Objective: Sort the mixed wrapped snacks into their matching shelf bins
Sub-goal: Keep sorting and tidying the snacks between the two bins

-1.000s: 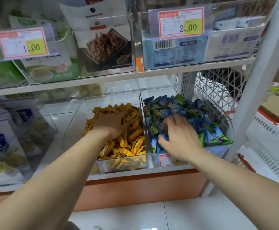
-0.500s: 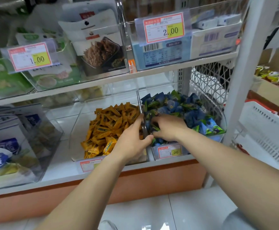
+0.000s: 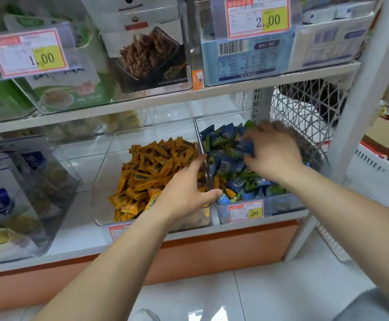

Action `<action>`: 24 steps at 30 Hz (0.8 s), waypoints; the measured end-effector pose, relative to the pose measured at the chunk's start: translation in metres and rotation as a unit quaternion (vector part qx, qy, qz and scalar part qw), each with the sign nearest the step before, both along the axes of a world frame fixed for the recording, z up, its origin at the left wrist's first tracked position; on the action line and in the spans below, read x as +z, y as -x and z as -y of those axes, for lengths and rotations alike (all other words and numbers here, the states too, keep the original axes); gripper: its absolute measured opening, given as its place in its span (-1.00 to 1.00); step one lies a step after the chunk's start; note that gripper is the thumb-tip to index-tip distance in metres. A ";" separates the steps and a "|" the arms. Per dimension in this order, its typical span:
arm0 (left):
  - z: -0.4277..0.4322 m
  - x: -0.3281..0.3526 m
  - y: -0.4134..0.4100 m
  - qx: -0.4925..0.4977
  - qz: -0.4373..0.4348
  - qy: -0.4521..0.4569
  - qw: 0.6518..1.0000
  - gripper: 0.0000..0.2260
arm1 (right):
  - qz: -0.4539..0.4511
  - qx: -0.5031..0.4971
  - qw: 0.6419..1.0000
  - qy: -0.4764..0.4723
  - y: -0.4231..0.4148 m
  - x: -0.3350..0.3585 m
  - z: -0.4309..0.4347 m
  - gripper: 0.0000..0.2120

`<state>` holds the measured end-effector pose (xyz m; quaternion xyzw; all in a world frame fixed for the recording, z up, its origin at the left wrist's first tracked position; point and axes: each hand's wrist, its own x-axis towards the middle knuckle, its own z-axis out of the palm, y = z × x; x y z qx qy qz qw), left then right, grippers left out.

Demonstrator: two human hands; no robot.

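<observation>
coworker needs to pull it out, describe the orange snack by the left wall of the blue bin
On the lower shelf, find the rightmost bin. The orange snack stands against its left wall near the front, by the thumb of the left hand. It is orange where most wrappers are blue or green.
</observation>
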<state>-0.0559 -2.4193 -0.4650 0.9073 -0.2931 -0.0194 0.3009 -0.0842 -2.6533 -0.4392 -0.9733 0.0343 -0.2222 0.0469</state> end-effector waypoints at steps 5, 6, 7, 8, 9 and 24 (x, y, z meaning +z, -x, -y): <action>-0.002 0.002 0.002 -0.005 -0.004 0.010 1.000 -0.13 | -0.279 0.150 0.944 -0.090 -0.001 -0.012 -0.037 -0.82; -0.002 0.002 0.002 -0.005 -0.005 0.011 1.000 -0.13 | -0.292 0.131 0.946 -0.045 -0.003 -0.016 -0.037 -0.79; -0.002 0.002 0.002 -0.004 -0.007 0.013 1.000 -0.13 | -0.291 0.114 0.950 -0.018 -0.006 -0.019 -0.036 -0.76; -0.002 0.002 0.003 -0.005 -0.009 0.014 1.000 -0.13 | -0.285 0.102 0.953 -0.007 -0.008 -0.021 -0.035 -0.76; -0.003 0.002 0.003 -0.006 -0.010 0.015 1.000 -0.13 | -0.278 0.094 0.956 -0.002 -0.011 -0.023 -0.035 -0.78; 0.012 0.026 0.008 0.048 0.074 0.116 0.989 -0.54 | -0.023 0.202 0.801 -0.563 0.014 0.014 -0.035 -0.85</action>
